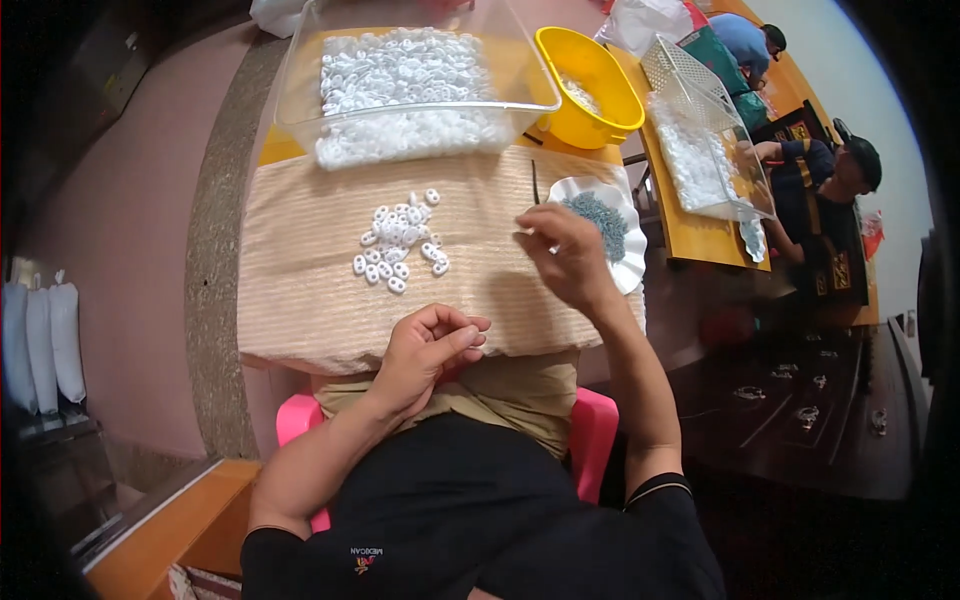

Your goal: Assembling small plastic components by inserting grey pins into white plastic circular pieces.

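My left hand (425, 352) is closed near the table's front edge, thumb and forefinger pinching a small white piece (481, 341) that is mostly hidden by the fingertips. Over the right side of the cloth, my right hand (568, 252) is raised with its fingers drawn together; what they hold, if anything, is too small to make out. Just beyond it, a white wavy-rimmed dish (628, 272) holds many small grey-blue pieces (600, 222). A loose pile of white oval pieces with two holes (398, 232) lies on the cloth, ahead of my left hand.
A striped beige cloth (300, 300) covers the table. At its far side stand a clear bin (400, 112) of white pieces and a yellow basin (610, 125). A thin dark strip (535, 183) lies by the dish. To the right, two people sit at another table with a white perforated basket (690, 80).
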A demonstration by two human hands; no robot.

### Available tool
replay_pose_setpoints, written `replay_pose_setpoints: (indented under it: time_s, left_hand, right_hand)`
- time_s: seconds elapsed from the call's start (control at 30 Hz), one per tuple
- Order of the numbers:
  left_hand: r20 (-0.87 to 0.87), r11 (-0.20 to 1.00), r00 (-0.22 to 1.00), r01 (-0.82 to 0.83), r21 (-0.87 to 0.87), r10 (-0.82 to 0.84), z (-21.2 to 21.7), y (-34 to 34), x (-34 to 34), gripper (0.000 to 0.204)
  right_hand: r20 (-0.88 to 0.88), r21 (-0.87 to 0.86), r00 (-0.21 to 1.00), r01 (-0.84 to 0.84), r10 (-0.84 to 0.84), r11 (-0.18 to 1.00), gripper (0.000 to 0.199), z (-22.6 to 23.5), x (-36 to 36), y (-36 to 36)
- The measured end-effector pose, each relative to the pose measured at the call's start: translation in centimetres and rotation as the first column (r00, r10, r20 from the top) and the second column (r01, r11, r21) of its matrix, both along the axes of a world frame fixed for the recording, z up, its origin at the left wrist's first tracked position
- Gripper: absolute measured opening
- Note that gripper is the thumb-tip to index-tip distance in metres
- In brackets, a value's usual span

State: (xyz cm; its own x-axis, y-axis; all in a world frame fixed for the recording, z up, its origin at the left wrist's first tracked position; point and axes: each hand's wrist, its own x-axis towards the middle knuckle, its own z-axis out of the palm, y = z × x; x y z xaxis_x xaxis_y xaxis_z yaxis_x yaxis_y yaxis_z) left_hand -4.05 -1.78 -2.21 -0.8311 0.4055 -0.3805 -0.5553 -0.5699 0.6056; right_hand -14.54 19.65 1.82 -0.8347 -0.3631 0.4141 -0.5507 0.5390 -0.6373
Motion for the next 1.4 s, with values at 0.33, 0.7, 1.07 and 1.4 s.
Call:
replay_pose_setpoints:
  time_s: [0.33,0.7,1.07,1.4]
  left_hand:
    - [-0.018,0.997,0.997,-0.076,-0.007,0.076,-0.5,0.3,1.2,0.008]
    - [-0.019,0.995,0.995,-0.099,0.016,0.099,-0.4,0.3,1.1,0.008]
    - [-0.017,0.99,0.99,-0.141,-0.005,0.14,-0.4,0.3,1.2,0.009]
    - [-0.001,0.985,0.985,-0.17,0.003,0.17,-0.6,0.3,1.2,0.007]
  right_hand:
    - [0.084,0.217,0.986,-0.161,0.146,0.963,0.021,-2.5,2.0,-5.0]
    - [0.098,0.44,0.994,-0.094,0.056,0.893,0.015,-2.3,-0.1,-7.5]
    - [0.122,0.396,0.992,-0.074,0.028,0.915,0.017,-1.5,0.7,-6.9]
    - [0.111,0.408,0.992,-0.097,0.056,0.908,0.014,-2.8,1.6,-8.2]
